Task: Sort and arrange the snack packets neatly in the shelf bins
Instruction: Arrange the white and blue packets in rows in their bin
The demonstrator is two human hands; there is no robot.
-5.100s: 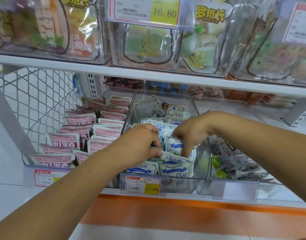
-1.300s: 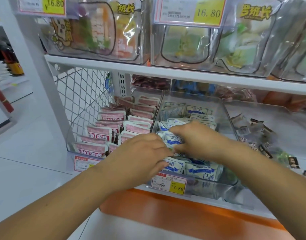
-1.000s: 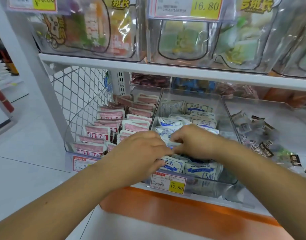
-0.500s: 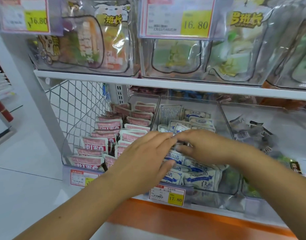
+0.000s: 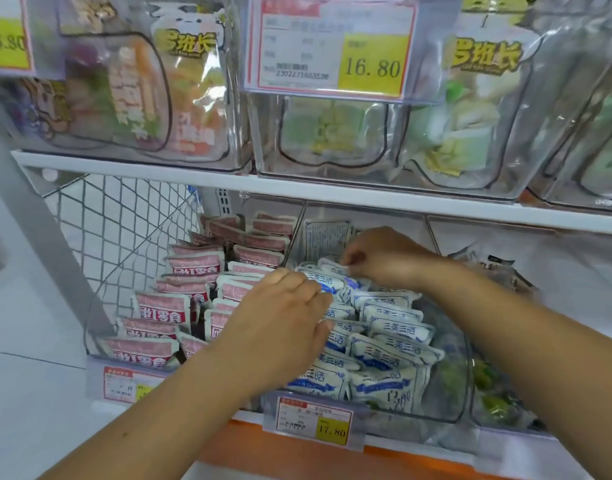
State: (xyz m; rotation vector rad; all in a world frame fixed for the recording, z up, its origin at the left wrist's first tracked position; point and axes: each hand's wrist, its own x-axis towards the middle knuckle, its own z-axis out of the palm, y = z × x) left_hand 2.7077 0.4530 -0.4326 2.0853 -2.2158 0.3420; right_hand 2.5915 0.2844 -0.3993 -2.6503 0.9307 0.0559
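Several white-and-blue snack packets [image 5: 398,336] fill the middle clear bin [image 5: 451,386] on the lower shelf. My left hand [image 5: 287,323] lies over the left side of the pile, its fingers bent down onto the packets. Farther back, my right hand [image 5: 380,256] pinches the top edge of a white-and-blue packet [image 5: 332,265] near the rear of the bin. Pink snack packets [image 5: 166,308] stand in rows in the left bin [image 5: 100,362]. What lies under my left palm is hidden.
A right-hand clear bin [image 5: 498,410] holds dark and green packets. The upper shelf [image 5: 297,185] overhangs closely and carries clear bins of large bags. Price tags [image 5: 315,422] hang on the bin fronts. A wire mesh panel [image 5: 124,223] closes the shelf's left end.
My right hand has moved back and up toward the rear of the middle bin and now pinches a packet there. My left hand has stayed on the pile's left side.
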